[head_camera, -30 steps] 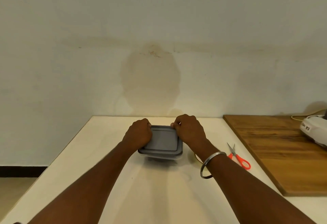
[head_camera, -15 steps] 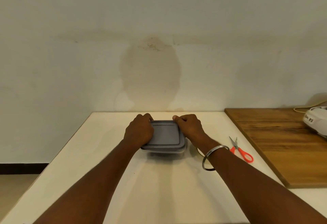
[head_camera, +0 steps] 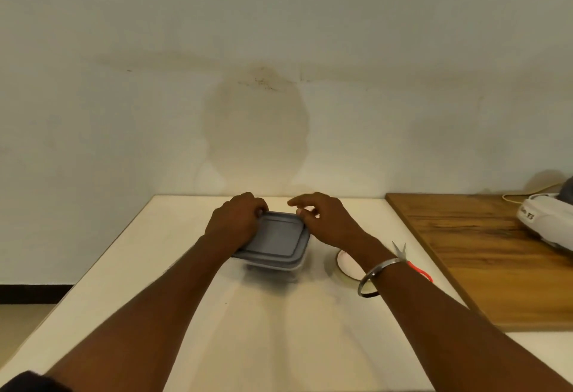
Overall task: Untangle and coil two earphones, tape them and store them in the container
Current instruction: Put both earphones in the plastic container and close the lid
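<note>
The container sits on the white counter toward its far edge, near the middle. Its grey lid is opaque and the pale base under it is blurred, so nothing inside can be made out. The lid is a rounded square with a raised inner panel, and it lies on top of the base.

The left hand covers the lid's left side. Its fingers are curled over the far left corner and grip it, hiding that edge. The right hand is at the far right corner with its fingers loosely bent and spread. The forefinger is raised clear of the lid. The thumb tip is right at the corner (whether it touches the lid I cannot tell), and this hand holds nothing.

A roll of tape lies flat just right of the container, half hidden behind the right forearm. The same arm, with a metal bangle on the wrist, hides the middle of the scissors. Only the blade tips and a bit of red handle show. Further right lies a wooden board. On it rests a white device that is cut off by the frame edge, with a partly legible label.
</note>
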